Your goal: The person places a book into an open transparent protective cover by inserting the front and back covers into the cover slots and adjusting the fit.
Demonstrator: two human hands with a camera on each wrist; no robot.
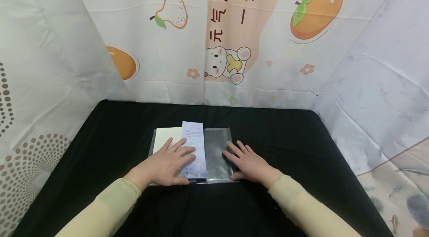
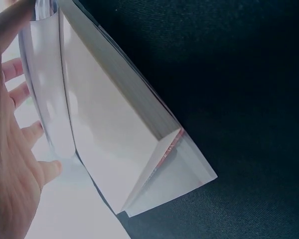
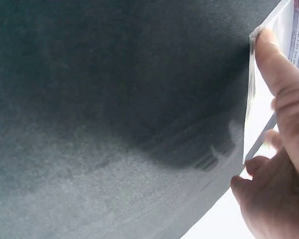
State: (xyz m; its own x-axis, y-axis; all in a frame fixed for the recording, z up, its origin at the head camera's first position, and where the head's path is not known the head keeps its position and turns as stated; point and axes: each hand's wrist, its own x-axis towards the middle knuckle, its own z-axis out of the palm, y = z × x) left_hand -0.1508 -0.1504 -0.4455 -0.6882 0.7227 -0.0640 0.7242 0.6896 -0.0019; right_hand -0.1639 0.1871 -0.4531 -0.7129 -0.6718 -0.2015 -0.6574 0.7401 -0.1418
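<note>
An open book (image 1: pixel 169 133) with cream pages lies under a clear plastic cover (image 1: pixel 218 155) spread to its right. A pale blue printed flap (image 1: pixel 194 133) stands between the two. My left hand (image 1: pixel 169 162) rests over the pages with fingers spread, its fingertips on the flap. My right hand (image 1: pixel 249 164) lies at the cover's right edge, fingers spread, thumb at the lower corner. In the left wrist view the page block (image 2: pixel 104 109) shows beside the left hand (image 2: pixel 15 159). The right wrist view shows the right hand (image 3: pixel 284 134) with its thumb on the cover's edge (image 3: pixel 254 99).
A black cloth (image 1: pixel 275 136) covers the table. Behind it and at both sides hang white curtains (image 1: pixel 167 62) printed with fruit, flowers and a bear.
</note>
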